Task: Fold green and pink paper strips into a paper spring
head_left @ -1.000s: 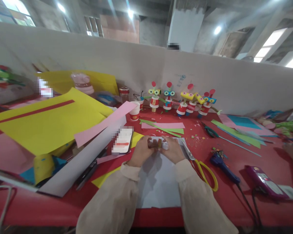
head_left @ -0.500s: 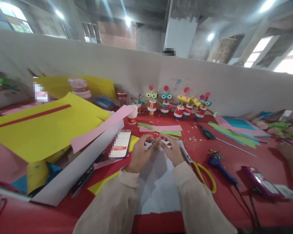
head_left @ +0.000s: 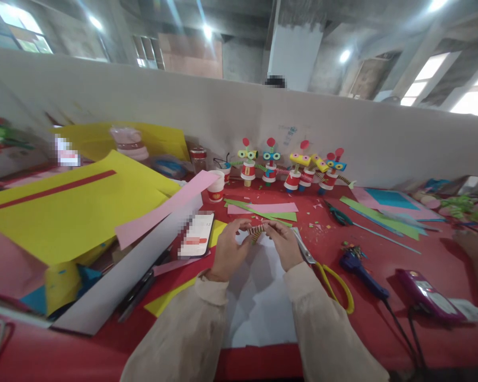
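Your left hand and right hand are finger-pinching the pleated strip; light tension should be sparing its creases

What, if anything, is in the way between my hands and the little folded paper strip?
Nothing visible: the left hand and right hand both have fingertips on the folded paper strip, above the white sheet. The scissors lie beside the right hand, not between.
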A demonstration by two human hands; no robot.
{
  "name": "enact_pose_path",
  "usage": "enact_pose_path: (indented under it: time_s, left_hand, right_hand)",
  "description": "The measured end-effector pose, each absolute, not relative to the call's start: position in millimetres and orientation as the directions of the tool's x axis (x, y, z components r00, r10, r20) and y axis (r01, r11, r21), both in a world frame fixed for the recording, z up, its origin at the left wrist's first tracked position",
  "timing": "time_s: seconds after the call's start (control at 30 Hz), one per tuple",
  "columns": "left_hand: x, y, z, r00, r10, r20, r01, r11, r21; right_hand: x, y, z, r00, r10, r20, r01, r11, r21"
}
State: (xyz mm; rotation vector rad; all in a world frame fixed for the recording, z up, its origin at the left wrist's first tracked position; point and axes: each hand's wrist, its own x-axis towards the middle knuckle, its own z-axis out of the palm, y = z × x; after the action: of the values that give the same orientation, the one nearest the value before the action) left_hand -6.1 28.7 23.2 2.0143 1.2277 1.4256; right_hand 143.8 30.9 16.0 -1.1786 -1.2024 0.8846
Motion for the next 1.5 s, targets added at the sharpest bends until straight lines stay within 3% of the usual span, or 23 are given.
enact_pose_path:
  time_s: [0.13,0.23,0.4,0.6,0.9,1.3,1.5]
  left_hand:
    - [-8.3,33.2,17.8,0.074,0.872,0.484,0.482,-0.456,0.748]
    - [-8.4,38.9,8.2,0.056,0.924,0.378,0.494,-0.355,0.794]
    - [-5.1,42.3,-2.8,0.083,0.956,0.282,0.546,-0.280,0.789]
    - [-7.1,42.9,-0.9,0.152,0.964,0.217,0.516,-0.265,0.814]
    - [-12.5,55.5,-2.4,0.253,0.940,0.229,0.514,-0.331,0.791]
    - [-11.6,59.0,4.7,0.340,0.899,0.275,0.616,-0.434,0.657]
    - [-8.4,57.0,-0.7,0.313,0.900,0.305,0.601,-0.436,0.670]
  right_hand:
    - [150.6,33.9,7.6,0.148,0.945,0.292,0.361,0.223,-0.906]
    - [153.0,35.0,-0.7,0.027,0.941,0.338,0.624,0.248,-0.741]
    - [148.2,36.8,-10.2,-0.037,0.961,0.275,0.799,0.194,-0.569]
    - [150.9,40.3,-11.8,-0.063,0.964,0.257,0.809,0.200,-0.552]
    - [149.9,39.2,-9.7,-0.163,0.957,0.242,0.797,0.272,-0.539]
    - [151.4,42.1,-7.2,-0.177,0.955,0.236,0.758,0.285,-0.586]
    - [146.8,44.5,-10.9,-0.150,0.955,0.257,0.712,0.285,-0.642]
